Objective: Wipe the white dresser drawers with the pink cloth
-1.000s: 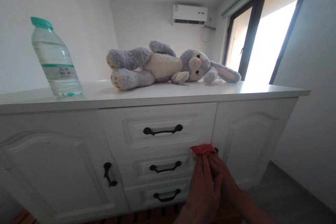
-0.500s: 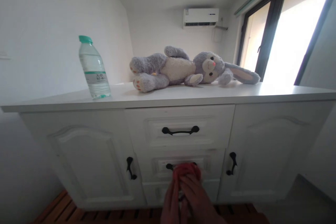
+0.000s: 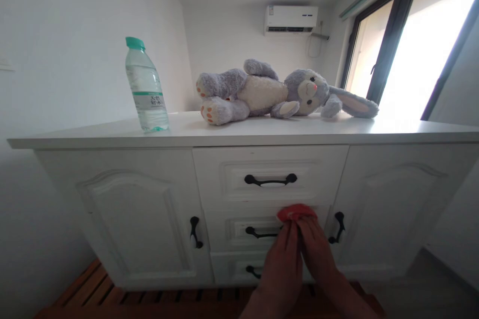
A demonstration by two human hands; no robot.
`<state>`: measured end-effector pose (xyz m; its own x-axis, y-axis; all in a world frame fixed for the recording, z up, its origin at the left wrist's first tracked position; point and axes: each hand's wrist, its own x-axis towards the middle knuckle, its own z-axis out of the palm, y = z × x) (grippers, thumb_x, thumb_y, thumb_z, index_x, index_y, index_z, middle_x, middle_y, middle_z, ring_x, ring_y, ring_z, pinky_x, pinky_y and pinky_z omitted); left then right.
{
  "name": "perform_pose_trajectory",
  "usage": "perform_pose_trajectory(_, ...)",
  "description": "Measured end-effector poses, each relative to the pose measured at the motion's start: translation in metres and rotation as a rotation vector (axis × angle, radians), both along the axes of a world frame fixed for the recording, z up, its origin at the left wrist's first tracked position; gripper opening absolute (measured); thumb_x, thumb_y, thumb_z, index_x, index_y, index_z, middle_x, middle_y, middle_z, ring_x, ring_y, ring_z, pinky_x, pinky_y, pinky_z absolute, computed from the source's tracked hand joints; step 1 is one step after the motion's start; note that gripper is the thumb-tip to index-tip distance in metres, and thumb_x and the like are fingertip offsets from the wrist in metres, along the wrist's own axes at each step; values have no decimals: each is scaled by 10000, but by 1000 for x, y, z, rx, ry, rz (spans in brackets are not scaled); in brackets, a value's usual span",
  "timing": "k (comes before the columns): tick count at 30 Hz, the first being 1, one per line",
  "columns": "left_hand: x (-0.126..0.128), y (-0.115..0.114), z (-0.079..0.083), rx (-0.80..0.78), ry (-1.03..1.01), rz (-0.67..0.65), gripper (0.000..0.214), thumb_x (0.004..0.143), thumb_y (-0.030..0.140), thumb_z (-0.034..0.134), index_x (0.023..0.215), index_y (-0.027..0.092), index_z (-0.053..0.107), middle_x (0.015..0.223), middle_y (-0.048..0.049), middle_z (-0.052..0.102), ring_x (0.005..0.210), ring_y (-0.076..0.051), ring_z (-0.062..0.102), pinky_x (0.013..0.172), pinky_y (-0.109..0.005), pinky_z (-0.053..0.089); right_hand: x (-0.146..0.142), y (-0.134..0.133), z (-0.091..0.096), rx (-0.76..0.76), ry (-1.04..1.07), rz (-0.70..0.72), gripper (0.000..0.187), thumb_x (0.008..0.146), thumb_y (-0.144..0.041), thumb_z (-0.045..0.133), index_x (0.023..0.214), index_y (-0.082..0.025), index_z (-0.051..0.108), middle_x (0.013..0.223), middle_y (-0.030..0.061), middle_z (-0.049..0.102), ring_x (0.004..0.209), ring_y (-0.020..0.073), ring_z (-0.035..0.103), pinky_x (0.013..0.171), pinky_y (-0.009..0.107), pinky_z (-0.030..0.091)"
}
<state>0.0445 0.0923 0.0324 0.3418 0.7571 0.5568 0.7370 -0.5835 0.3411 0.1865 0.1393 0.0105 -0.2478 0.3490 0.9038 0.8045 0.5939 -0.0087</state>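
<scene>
both hands, left hand (image 3: 282,264) and right hand (image 3: 318,254), pressing flat on red cloth (image 3: 295,212) against middle drawer (image 3: 239,229) front, probably not gripping, so cloth could slip off or snag handle (image 3: 262,232).

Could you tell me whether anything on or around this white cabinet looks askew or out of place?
Only the plush rabbit stands out: it lies flat on its back on the cabinet top. The water bottle stands upright, capped.

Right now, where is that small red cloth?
In the head view, the small red cloth is pressed against the white cabinet's middle drawer front, under both hands' fingers, lower centre, right of its black handle.
</scene>
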Motion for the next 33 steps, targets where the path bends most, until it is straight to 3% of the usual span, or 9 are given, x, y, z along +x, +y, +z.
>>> perform_pose_trajectory(4, 66, 10, -25, 207, 151, -61, 596, 859, 106, 540, 1433, -20, 444, 1481, -244, 552, 1348, -322, 557, 1118, -410, 514, 57, -7, -35, -115, 41, -106, 340, 912, -165, 507, 1242, -187, 585, 1124, 135, 672, 1069, 285, 642, 895, 485, 573)
perform_pose_trajectory(6, 76, 10, -48, 214, 195, -80, 565, 858, 104, 537, 1401, -39, 476, 1464, -266, 554, 1352, -349, 547, 1102, -442, 529, 64, -11, -55, -186, 18, -97, 380, 886, -147, 513, 1258, -194, 576, 1148, 123, 673, 1077, 274, 649, 899, 458, 582)
perform_pose_trajectory(8, 68, 7, -69, 63, 174, -64, 575, 861, 102, 516, 1420, -18, 454, 1460, -269, 552, 1346, -345, 553, 1079, -441, 547, 58, -13, -76, -217, -21, -80, 417, 865, -110, 500, 1265, -198, 576, 1142, 109, 683, 1055, 260, 664, 883, 432, 594)
perform_pose_trajectory(13, -1, -9, -97, -374, 22, 13, 707, 801, 2, 388, 1502, 1, 298, 1564, -246, 409, 1428, -300, 454, 1159, -437, 466, -9, -5, -111, -154, -56, -45, 402, 869, -35, 446, 1215, -170, 600, 1093, 113, 706, 1004, 243, 680, 837, 388, 602)
perform_pose_trajectory(20, -125, -17, -150, -239, -129, 333, 583, 863, 76, 350, 1426, -52, 427, 1481, -291, 512, 1353, -282, 540, 1096, -411, 518, -169, 7, -114, -144, -30, 135, 214, 935, -81, 470, 993, -167, 657, 884, 55, 705, 778, 209, 653, 717, 349, 558)
perform_pose_trajectory(22, -151, -17, -144, -145, -174, 414, 550, 879, 89, 373, 1414, 11, 475, 1426, -267, 593, 1299, -273, 595, 1052, -407, 555, -201, 7, -97, -128, -36, 185, 177, 945, -115, 489, 912, -175, 652, 832, 36, 687, 730, 199, 632, 662, 330, 538)
perform_pose_trajectory(25, -171, -22, -103, -6, -223, 490, 584, 899, 114, 427, 1482, 110, 402, 1435, -234, 605, 1311, -286, 588, 1039, -463, 562, -221, 1, -51, -152, -75, 230, 143, 955, -151, 521, 1004, -164, 655, 934, 48, 697, 825, 198, 629, 738, 329, 535)
perform_pose_trajectory(29, -167, -27, -46, 171, -163, 470, 635, 921, 151, 463, 1534, 164, 300, 1503, -220, 543, 1380, -295, 529, 1069, -508, 538, -208, -13, 12, -253, -62, 212, 287, 963, -162, 527, 1240, -139, 596, 1095, 94, 692, 1007, 223, 614, 900, 374, 510)
perform_pose_trajectory(33, -143, -20, -38, 201, -84, 395, 541, 899, 96, 430, 1439, 111, 426, 1345, -226, 673, 1248, -275, 651, 973, -462, 610, -177, -16, 31, -315, -115, 183, 236, 930, -71, 503, 1114, -133, 637, 973, 81, 717, 929, 232, 630, 863, 382, 520)
